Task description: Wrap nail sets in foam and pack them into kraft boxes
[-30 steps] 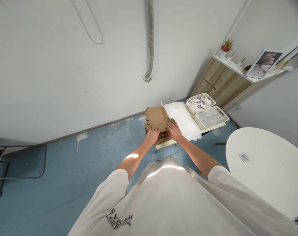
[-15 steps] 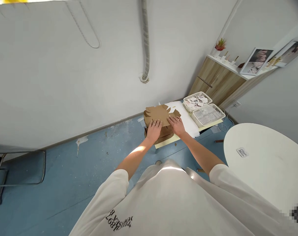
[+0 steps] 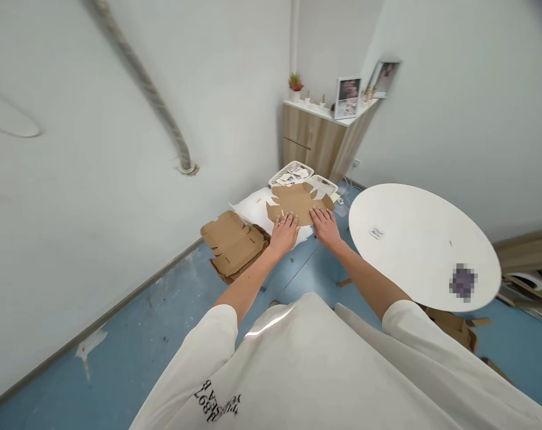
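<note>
While the left hand (image 3: 285, 233) grips the cardboard sheet (image 3: 293, 198), fingers of the right hand (image 3: 325, 227) clasp it alongside

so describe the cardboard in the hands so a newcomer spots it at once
Find the white oval table, then look to its left in the picture, to the left hand and right hand. They hold a flat brown cardboard sheet with cut flaps by its near edge. Unlike the cardboard pile further left, it is a single sheet in both hands.
</note>
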{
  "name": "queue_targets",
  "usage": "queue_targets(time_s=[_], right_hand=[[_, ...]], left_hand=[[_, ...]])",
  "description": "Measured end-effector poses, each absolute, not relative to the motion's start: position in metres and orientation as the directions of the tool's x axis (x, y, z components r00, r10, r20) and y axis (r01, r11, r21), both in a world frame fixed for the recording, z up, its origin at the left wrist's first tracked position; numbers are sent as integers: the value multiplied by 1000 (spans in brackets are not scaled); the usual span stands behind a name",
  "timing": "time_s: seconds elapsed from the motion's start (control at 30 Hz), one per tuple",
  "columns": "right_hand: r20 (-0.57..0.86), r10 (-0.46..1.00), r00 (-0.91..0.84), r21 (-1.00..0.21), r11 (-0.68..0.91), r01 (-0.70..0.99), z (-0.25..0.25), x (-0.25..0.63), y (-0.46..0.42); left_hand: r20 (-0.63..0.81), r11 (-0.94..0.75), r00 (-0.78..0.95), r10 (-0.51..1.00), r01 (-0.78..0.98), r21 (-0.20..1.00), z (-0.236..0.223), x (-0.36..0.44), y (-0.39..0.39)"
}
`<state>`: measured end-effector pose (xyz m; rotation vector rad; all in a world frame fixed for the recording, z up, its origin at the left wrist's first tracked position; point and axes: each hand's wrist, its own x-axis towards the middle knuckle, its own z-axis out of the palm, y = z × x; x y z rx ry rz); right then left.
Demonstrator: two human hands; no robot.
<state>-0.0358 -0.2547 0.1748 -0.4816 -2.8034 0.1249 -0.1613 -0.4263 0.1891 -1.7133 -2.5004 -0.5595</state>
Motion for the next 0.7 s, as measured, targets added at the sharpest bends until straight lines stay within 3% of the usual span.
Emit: queue_targets(time_s=[0.37,0.7], right_hand=[[211,598,-773,-128,801,585,154,181,-129],[120,763,-635,-109,646,756,117,322,-71]], left_hand=[[183,25,-72,980,968,250,163,-2,-245],[92,-181,162,983,948,264,129,112,-145]])
